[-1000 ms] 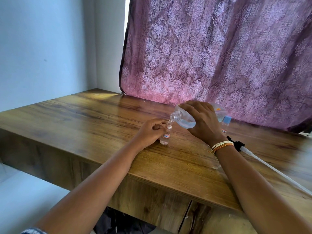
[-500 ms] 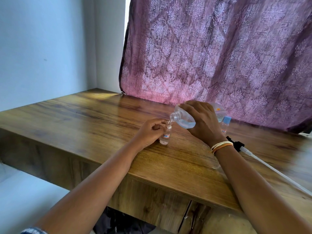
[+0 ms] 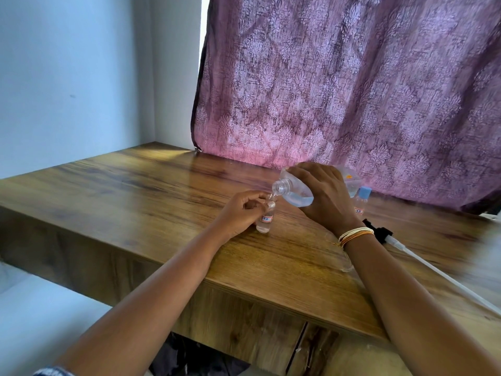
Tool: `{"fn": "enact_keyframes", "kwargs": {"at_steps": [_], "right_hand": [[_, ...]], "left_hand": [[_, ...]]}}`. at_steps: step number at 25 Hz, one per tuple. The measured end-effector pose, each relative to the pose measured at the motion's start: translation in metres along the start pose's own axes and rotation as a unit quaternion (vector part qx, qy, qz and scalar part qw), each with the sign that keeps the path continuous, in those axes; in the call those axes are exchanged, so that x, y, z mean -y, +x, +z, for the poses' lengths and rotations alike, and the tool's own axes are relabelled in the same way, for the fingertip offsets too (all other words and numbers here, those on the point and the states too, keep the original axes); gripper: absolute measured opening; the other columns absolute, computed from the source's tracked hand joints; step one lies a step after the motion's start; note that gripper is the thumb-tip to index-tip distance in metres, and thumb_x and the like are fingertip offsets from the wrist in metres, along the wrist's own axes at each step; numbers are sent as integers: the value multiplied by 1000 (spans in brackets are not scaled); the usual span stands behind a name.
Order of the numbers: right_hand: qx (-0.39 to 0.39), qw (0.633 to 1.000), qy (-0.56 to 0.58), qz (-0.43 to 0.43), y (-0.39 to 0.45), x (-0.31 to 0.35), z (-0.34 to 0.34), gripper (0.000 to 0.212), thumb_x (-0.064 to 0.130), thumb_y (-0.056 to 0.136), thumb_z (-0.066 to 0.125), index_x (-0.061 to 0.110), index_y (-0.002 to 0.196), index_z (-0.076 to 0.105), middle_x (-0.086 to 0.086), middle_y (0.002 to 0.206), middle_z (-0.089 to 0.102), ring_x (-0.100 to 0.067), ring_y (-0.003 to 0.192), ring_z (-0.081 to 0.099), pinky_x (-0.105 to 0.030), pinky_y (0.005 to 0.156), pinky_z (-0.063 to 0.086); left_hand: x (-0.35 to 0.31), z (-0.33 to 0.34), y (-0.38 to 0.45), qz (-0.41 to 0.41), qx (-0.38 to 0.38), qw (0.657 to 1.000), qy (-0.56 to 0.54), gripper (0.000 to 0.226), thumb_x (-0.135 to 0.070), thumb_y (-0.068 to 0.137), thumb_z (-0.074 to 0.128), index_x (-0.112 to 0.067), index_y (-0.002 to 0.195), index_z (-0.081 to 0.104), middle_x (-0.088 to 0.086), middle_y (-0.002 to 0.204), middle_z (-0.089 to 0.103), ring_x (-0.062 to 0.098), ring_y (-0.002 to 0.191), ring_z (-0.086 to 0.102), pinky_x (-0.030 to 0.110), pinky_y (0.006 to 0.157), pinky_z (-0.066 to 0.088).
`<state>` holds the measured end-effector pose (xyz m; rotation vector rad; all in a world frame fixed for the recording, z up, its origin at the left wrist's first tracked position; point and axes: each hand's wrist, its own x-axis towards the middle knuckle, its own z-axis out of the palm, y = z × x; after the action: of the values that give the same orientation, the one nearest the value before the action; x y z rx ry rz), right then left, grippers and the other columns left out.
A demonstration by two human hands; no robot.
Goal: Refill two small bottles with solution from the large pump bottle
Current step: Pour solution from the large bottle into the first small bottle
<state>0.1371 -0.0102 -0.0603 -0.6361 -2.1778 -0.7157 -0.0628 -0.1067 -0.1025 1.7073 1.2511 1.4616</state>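
**Narrow neck, wide mouth — spill risk**

The right hand (image 3: 322,196) is gripping the tilted large bottle (image 3: 295,192); the left hand (image 3: 241,210) is pinching the small bottle (image 3: 265,219) upright on the desk (image 3: 162,202). Overtilting risks flooding past that tiny opening — or tipping it.

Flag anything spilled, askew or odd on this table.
No spill shows. The pump head with its long tube lies loose on the table, unscrewed from the large bottle, which the right hand tips over the open small bottle.
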Motion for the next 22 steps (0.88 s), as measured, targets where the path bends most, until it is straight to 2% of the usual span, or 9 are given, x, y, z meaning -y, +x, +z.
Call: {"fn": "enact_keyframes", "kwargs": {"at_steps": [6,8,10,13,15,17,19,20,22], "right_hand": [[7,999,37,24,0,3,-1,50,37,81,66,23,127,54,-1,122,62,-24,111,59,-40,91,43],[4,996,76,42,1,8,-1,50,38,79,66,22,125,54,-2,119,63,-25,108,60,-42,88,46],[-1,990,122,65,3,13,-3,51,38,76,68,21,123,55,-3,116,64,-27,104,61,-43,84,49],[-17,973,203,106,7,22,-9,61,26,67,75,18,124,55,-5,114,64,-26,102,61,-41,83,52],[-26,961,239,139,9,25,-14,65,20,65,80,17,125,55,-4,117,64,-23,104,62,-33,84,51],[-37,937,289,195,14,24,-19,66,20,64,83,21,124,54,2,115,66,-12,101,63,-24,82,51],[-52,893,364,260,21,17,-22,65,19,63,85,25,119,54,8,108,66,-1,95,63,-17,80,51],[-54,861,411,295,26,12,-24,65,17,60,86,27,116,54,7,106,66,-3,94,65,-21,81,53],[-37,799,495,341,34,4,-24,60,6,59,85,27,107,55,-4,104,68,-19,94,68,-38,85,57]], "left_hand": [[1,0,2,-14,-1,1000,-3,20,-19,91,64,-20,110,70,3,105,73,18,97,68,36,86,55],[2,0,2,-14,-3,1000,-2,20,-19,91,64,-20,110,71,2,104,73,21,98,69,37,86,55],[0,1,2,-11,-3,1000,-12,18,-17,91,64,-22,107,71,0,101,72,16,93,68,36,85,55],[-1,1,2,-20,-1,1000,-19,20,-14,91,63,-19,109,71,2,102,73,11,92,68,32,84,56],[2,1,3,-24,-2,1000,-13,22,-14,91,63,-15,112,70,5,102,74,11,91,69,31,82,56],[2,1,3,-22,-5,1000,-17,23,-14,91,63,-13,113,70,5,99,74,6,85,68,29,77,55],[4,0,3,-19,-4,1000,-18,22,-14,91,63,-13,112,70,8,96,74,7,83,68,31,75,55],[4,0,3,-18,-3,1000,-16,21,-15,91,64,-16,111,71,12,96,75,10,84,68,35,77,55],[5,-1,3,-15,-1,1000,-18,19,-19,90,66,-22,107,71,21,96,74,19,83,66,39,79,53]]}}
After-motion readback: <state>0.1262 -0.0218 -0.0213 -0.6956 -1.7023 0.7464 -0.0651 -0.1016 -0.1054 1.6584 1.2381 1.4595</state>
